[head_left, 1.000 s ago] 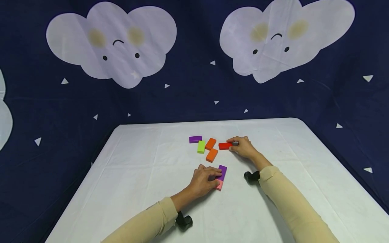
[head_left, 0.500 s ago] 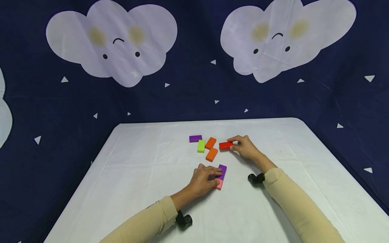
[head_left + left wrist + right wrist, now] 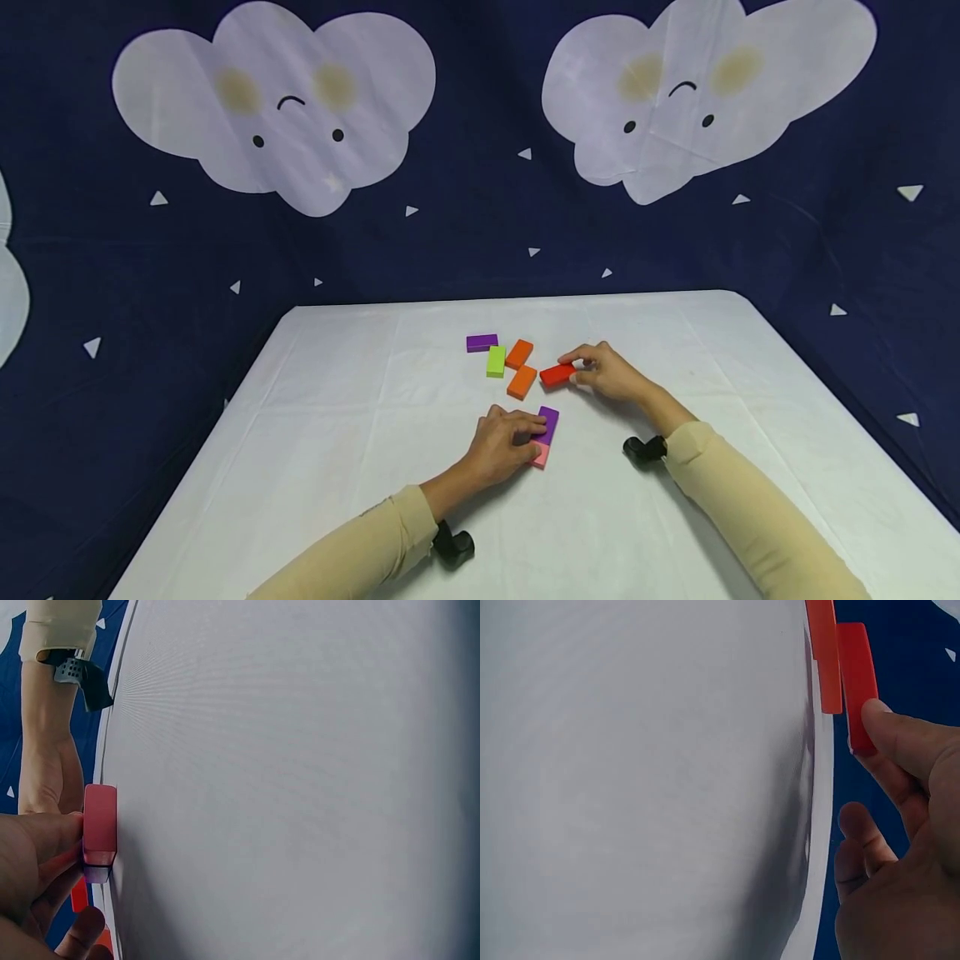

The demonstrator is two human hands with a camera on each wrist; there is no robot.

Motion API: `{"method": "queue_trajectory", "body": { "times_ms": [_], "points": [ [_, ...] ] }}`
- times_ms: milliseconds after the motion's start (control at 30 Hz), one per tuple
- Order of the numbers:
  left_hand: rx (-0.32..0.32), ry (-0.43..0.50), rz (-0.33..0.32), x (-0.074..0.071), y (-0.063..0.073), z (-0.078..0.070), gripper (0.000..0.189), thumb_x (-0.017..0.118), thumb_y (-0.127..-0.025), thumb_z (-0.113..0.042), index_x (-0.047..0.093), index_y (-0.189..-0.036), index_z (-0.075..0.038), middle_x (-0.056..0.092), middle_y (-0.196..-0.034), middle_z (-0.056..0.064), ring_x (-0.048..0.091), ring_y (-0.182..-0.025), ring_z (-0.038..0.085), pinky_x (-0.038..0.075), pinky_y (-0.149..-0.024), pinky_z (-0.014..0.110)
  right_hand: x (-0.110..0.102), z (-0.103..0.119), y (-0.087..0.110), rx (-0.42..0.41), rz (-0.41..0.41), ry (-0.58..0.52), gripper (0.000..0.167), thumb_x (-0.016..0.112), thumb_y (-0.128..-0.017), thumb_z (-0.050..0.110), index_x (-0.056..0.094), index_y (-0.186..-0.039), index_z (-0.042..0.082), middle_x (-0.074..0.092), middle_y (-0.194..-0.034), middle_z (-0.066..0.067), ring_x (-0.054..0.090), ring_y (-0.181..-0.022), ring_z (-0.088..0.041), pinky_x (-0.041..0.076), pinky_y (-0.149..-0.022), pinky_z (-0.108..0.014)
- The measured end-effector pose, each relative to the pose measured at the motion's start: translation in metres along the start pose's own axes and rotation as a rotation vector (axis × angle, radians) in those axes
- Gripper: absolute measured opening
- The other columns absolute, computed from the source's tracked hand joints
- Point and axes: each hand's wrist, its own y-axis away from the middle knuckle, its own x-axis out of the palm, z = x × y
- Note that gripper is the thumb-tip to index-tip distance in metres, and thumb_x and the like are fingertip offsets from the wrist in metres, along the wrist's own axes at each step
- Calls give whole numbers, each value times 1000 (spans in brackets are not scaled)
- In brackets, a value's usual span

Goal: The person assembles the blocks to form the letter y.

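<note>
My left hand (image 3: 501,446) rests at the left side of two blocks standing end to end on the table. Its thumb is against the pink block (image 3: 540,455), and its fingertips reach the purple block (image 3: 551,423) behind it. In the left wrist view the pink block (image 3: 100,817) faces the camera, with a sliver of purple below. Farther back, my right hand (image 3: 606,372) pinches the right end of a red block (image 3: 557,375) between thumb and finger. The right wrist view has the thumb pressed on the red block (image 3: 857,675), the other fingers bent below.
Left of the red block lie two orange blocks, one nearer (image 3: 522,382) and one farther (image 3: 519,353). A lime green block (image 3: 496,362) and another purple block (image 3: 482,342) lie beside them. A white cloth covers the table (image 3: 337,417); a dark blue cloud-print curtain (image 3: 480,233) hangs behind.
My right hand has drawn the red block slightly toward me and turned it, so its right end now points farther back. The left hand and its two blocks stay in place.
</note>
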Motion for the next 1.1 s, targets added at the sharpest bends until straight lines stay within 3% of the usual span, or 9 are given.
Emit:
{"method": "queue_trajectory", "body": {
  "times_ms": [367, 567, 833, 1100],
  "points": [
    [3, 10, -9, 1, 0, 0, 28, 69, -81, -17, 72, -109, -14, 68, -118, -6, 49, -97, 15, 32, -85, 32, 2, -3, 7, -70, 82, -15, 32, 67, -82, 12, 69, -112, 22, 55, -94, -7, 41, -87, -21, 33, -73, -32],
    [21, 20, -22, 1, 1, 0, 29, 69, -80, -15, 72, -108, -13, 68, -117, -5, 49, -96, 14, 32, -86, 34, 1, -6, 7, -121, 115, -8, 33, 67, -81, 10, 69, -111, 23, 61, -101, -2, 40, -89, -19, 32, -76, -32],
    [18, 12, -21, 2, 0, 0, 29, 69, -80, -16, 72, -109, -13, 68, -117, -6, 48, -95, 14, 32, -86, 34, 0, -5, 10, -73, 149, -19, 32, 67, -84, 13, 68, -112, 27, 55, -104, -6, 39, -93, -20, 31, -77, -32],
    [-4, 23, -16, 2, 1, -1, 28, 68, -81, -15, 72, -109, -13, 68, -118, -6, 47, -95, 13, 31, -86, 33, 1, -6, 11, -89, 141, -13, 34, 68, -83, 13, 67, -115, 26, 60, -108, -3, 38, -94, -19, 30, -78, -32]
  ]
}}
